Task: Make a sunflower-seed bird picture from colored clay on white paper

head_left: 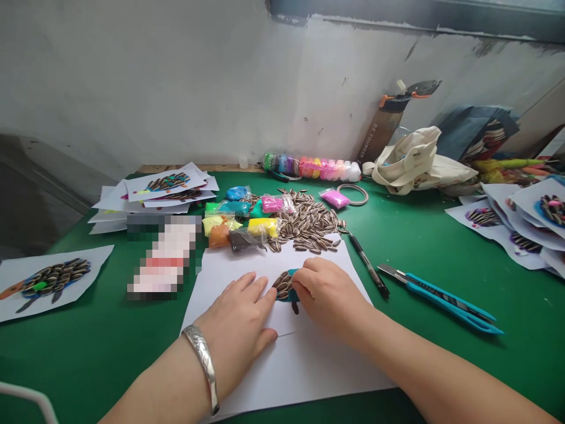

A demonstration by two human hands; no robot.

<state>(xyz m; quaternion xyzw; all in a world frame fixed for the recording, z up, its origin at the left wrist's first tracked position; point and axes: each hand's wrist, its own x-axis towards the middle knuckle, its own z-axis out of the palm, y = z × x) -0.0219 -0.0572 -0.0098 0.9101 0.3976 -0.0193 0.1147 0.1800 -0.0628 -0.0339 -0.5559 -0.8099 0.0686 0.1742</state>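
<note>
A sheet of white paper lies before me, bearing a patch of teal clay partly covered with striped sunflower seeds. A small dark piece of clay sticks out below the patch. My left hand rests flat on the paper with its fingers stretched out, beside the seeds. At the patch's right side, my right hand has its fingers pinched together; whatever is between them is hidden. Beyond both hands, a pile of loose sunflower seeds spreads at the paper's far edge.
Bagged coloured clay sits left of the seed pile. A black pen and a blue utility knife, blade out, lie to the right. Seed pictures are stacked at back left. A bottle and cloth bag stand by the wall.
</note>
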